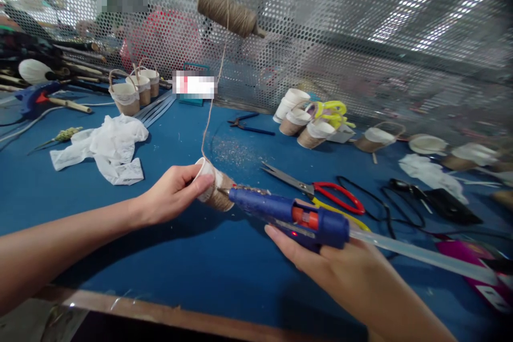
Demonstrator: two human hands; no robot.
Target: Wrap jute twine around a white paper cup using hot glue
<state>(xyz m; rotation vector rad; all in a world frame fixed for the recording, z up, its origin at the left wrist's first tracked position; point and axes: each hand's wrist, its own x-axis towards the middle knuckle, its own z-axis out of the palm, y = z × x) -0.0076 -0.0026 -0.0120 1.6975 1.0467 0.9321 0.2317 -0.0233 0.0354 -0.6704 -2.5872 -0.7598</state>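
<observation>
My left hand (176, 192) is closed around a small white paper cup (204, 192), tilted on its side, its lower part wrapped in brown twine. From the cup a strand of twine (210, 109) runs up to a spool of twine (226, 13) hung on the mesh. My right hand (340, 267) grips a blue hot glue gun (280, 208) with a red light on its side. The gun's nozzle points at the wrapped side of the cup, touching or very close to it. A long clear glue stick (425, 259) sticks out of the gun's back.
Scissors (312, 188) with red and yellow handles lie beyond the gun. Blue-handled pliers (250, 124) rest further back. White lace (106, 144) lies at left, near finished twine-wrapped baskets (126, 99). More cups (294, 104) stand along the perforated metal screen (320, 53). Black cords (385, 197) lie at right.
</observation>
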